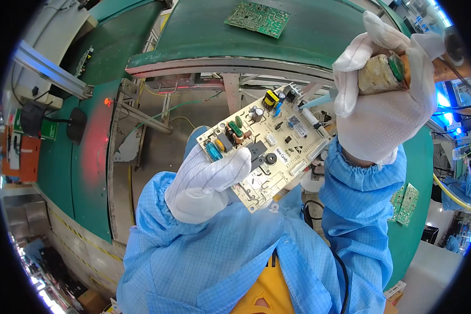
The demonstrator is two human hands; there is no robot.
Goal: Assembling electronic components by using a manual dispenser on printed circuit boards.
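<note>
My left hand (206, 180), in a white striped glove, grips a cream circuit board (285, 183) by its left edge, with the thumb over the top face. The board is tilted in front of my chest, its capacitors, coils, buzzer and connectors facing up. My right hand (384, 118), gloved too, is raised beyond the board's upper right corner. Its fingers are wrapped round a tool with a worn, beige-crusted body (379, 78) and a green band. A pale blue tapered tip (319, 101) points from that hand toward the board's corner; the fingers hide how it joins the tool.
A green circuit board (259, 19) lies on the green conveyor (193, 36) ahead. More green boards (404, 204) rest on the green surface at right. A metal rail (230, 65) edges the conveyor. At left stands a green panel (91, 172). A black cable (343, 272) runs beside my right arm.
</note>
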